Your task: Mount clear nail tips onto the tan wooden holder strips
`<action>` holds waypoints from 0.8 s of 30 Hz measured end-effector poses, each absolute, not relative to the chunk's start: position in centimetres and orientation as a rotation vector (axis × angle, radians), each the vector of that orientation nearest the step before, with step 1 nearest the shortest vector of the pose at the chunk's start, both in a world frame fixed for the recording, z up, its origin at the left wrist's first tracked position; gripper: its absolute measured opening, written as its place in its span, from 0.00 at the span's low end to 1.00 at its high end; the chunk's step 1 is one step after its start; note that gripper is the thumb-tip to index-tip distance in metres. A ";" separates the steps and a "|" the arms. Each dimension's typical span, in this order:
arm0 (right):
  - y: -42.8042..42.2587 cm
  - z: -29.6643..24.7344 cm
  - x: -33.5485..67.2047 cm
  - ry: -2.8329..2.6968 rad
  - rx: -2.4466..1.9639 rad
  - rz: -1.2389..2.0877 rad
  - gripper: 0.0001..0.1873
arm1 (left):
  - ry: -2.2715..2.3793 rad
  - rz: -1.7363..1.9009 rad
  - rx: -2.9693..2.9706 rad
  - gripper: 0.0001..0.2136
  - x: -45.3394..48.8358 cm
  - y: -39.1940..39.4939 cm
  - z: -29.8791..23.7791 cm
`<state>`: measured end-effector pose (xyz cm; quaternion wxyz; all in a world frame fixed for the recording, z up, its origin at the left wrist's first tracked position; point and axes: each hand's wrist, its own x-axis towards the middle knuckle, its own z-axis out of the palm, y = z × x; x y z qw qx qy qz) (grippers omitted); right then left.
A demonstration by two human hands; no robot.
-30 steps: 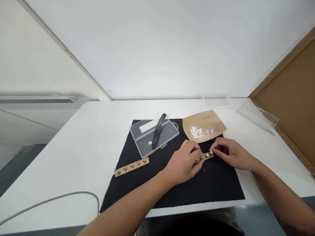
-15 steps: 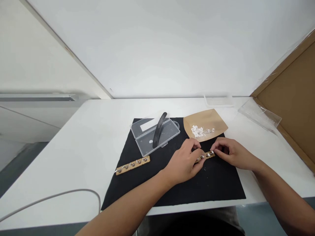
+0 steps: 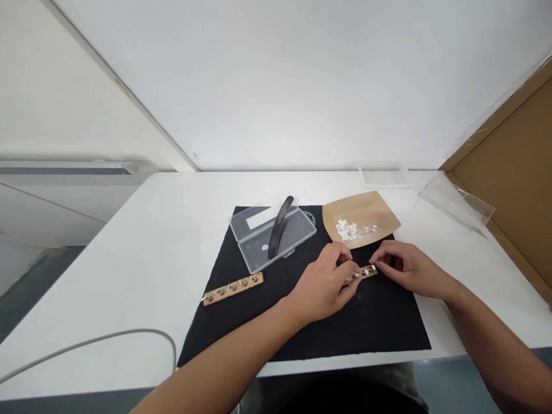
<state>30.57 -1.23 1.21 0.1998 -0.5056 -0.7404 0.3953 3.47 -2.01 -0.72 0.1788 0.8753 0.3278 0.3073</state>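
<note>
My left hand (image 3: 330,282) has its fingers closed on a short tan strip (image 3: 370,268) carrying small round dark studs and little white pieces. That hand covers the strip's left part. At the strip's right end, the thumb and index finger of my right hand (image 3: 399,267) are pinched on a small white piece (image 3: 373,268), which touches or nearly touches the last stud. A second tan strip (image 3: 233,288), with several studs bearing pale slanted slivers, lies to the left on the black mat (image 3: 310,339).
Beyond my hands, a brown paper tray (image 3: 366,207) holds a pile of small white pieces (image 3: 347,230). A clear hinged case (image 3: 254,259) lies open with a curved black file-like strip (image 3: 279,227) across it. Clear plastic (image 3: 457,201) and cardboard (image 3: 513,172) stand at the right.
Both hands stay almost where they were, at the same strip. The view has shifted very slightly.
</note>
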 end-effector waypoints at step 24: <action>-1.3 1.8 30.8 -2.138 -1.333 1.093 0.12 | 0.912 0.866 2.478 0.04 3.5 -2.0 -0.6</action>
